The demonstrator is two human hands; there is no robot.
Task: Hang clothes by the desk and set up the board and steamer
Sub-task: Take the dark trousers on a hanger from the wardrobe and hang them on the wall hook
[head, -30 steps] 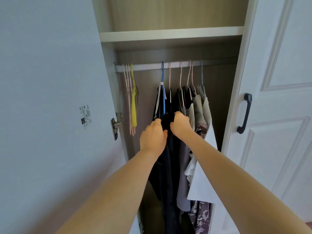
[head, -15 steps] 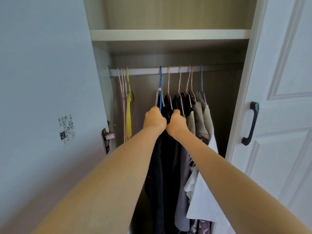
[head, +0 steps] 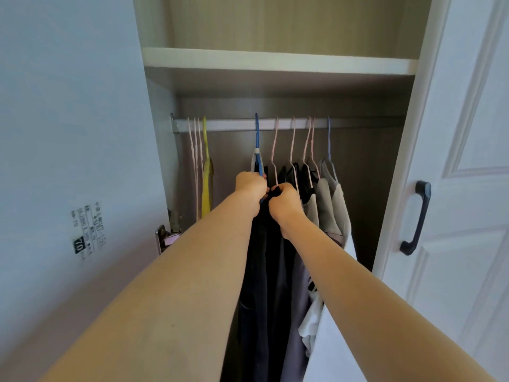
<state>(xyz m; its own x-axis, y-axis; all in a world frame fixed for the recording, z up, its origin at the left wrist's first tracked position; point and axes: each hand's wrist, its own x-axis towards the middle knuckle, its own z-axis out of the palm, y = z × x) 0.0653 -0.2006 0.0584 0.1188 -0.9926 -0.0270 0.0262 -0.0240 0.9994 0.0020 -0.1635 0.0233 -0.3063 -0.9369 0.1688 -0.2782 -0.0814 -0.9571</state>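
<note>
Both hands are up inside the wardrobe. I read the left hand (head: 251,186) as curled around the shoulder of the blue hanger (head: 257,142), and the right hand (head: 285,202) as pinching the dark garment (head: 271,260) just beside it. That garment hangs from the rail (head: 237,124), pressed against the neighbouring beige shirts (head: 327,205). Risk noted: lifting at an angle could snag the adjacent pink hangers (head: 275,139), or let the dark cloth slide off its hanger.

open wardrobe (head: 275,28), beige wood inside; white shelf (head: 275,62) above metal rail (head: 234,124); white panelled door (head: 454,188) right, black handle (head: 417,217); soft daylight.
</note>
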